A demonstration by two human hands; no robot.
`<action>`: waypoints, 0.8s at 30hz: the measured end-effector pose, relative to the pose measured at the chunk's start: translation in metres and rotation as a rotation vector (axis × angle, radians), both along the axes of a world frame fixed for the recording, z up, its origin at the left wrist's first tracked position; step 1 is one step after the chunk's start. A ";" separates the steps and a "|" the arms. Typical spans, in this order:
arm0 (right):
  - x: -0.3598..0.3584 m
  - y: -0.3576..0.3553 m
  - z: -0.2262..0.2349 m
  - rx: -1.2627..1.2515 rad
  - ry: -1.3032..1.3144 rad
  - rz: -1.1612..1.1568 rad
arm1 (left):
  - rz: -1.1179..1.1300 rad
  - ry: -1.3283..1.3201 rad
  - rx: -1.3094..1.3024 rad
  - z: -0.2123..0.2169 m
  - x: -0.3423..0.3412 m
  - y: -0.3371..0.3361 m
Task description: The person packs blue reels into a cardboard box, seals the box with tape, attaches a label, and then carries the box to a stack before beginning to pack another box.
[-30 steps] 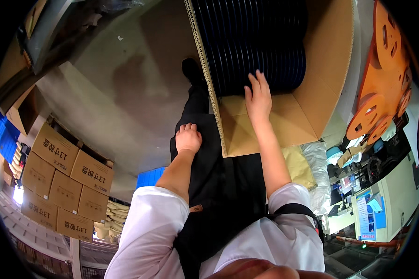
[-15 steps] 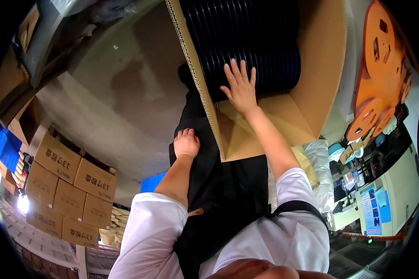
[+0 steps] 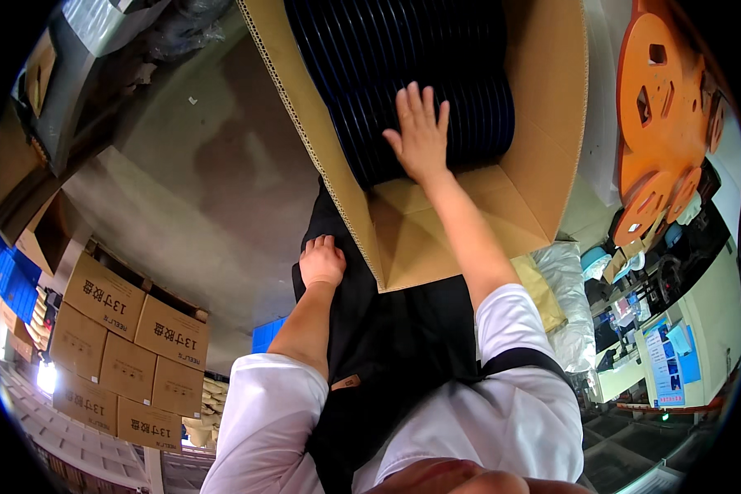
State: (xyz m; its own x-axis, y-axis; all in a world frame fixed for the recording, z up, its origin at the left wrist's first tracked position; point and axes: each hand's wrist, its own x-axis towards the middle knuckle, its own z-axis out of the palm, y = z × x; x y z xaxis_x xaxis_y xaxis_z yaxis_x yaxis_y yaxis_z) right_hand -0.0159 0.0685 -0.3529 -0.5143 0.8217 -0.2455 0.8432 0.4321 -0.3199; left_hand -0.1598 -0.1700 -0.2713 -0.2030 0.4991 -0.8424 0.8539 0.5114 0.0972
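Note:
An open cardboard box (image 3: 543, 156) stands in front of me with rows of dark, shiny discs (image 3: 346, 70) packed on edge in it, their glossy rims in parallel lines. Over the nearer row lies my right hand (image 3: 422, 140), fingers spread and palm down; it seems to touch the rims, though the palm side is hidden. My left hand (image 3: 322, 262) rests on the black cloth over my thigh, left of the box. Its fingers lie forward on the cloth, and nothing shows in them.
Closed cartons (image 3: 132, 366) are stacked at the left, near blue crates (image 3: 12, 263). To the right stands an orange board with cut-out slots (image 3: 654, 99). Plastic wrapping (image 3: 570, 300) lies by my right elbow. Grey floor (image 3: 198, 198) stretches out left of the box.
The box and discs sit farther left in the picture, slightly turned, and the view has shifted a little. My right hand has moved left with them, still spread. My left hand stays on my thigh.

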 end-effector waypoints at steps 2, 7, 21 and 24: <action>0.031 0.002 -0.020 -0.011 -0.065 -0.032 | -0.022 -0.021 -0.022 0.002 0.005 -0.001; 0.040 -0.009 -0.003 -0.082 -0.018 -0.015 | -0.044 0.031 -0.067 -0.003 0.000 0.013; 0.184 -0.130 0.165 -0.141 0.010 -0.020 | 0.504 0.022 0.479 0.024 -0.062 0.070; 0.176 -0.124 0.116 -0.065 -0.001 0.021 | 0.856 -0.106 0.702 0.051 -0.100 0.113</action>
